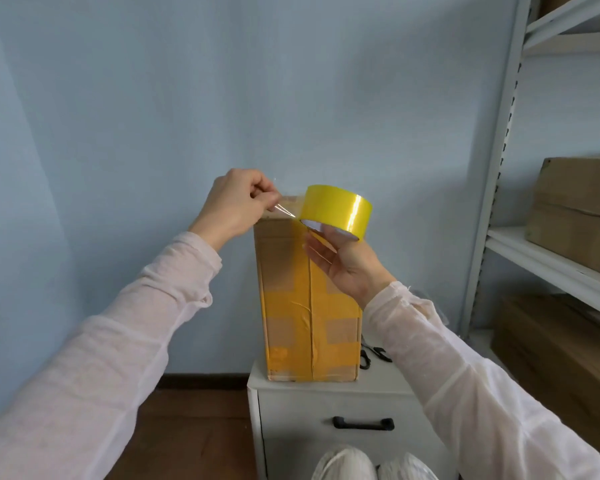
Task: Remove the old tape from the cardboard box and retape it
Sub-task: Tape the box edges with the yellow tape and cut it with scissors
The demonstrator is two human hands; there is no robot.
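A tall cardboard box stands on end on a white cabinet. Yellowish tape strips cross its front face. Above the box's top right corner, my right hand holds a yellow tape roll, with fingers in its core. My left hand is at the box's top left corner and pinches the free end of the tape. A short clear stretch runs from that end to the roll.
Black scissors lie on the cabinet to the right of the box. A white shelf unit with brown boxes stands at the right. A blue wall is behind. My knees are below the cabinet's drawer handle.
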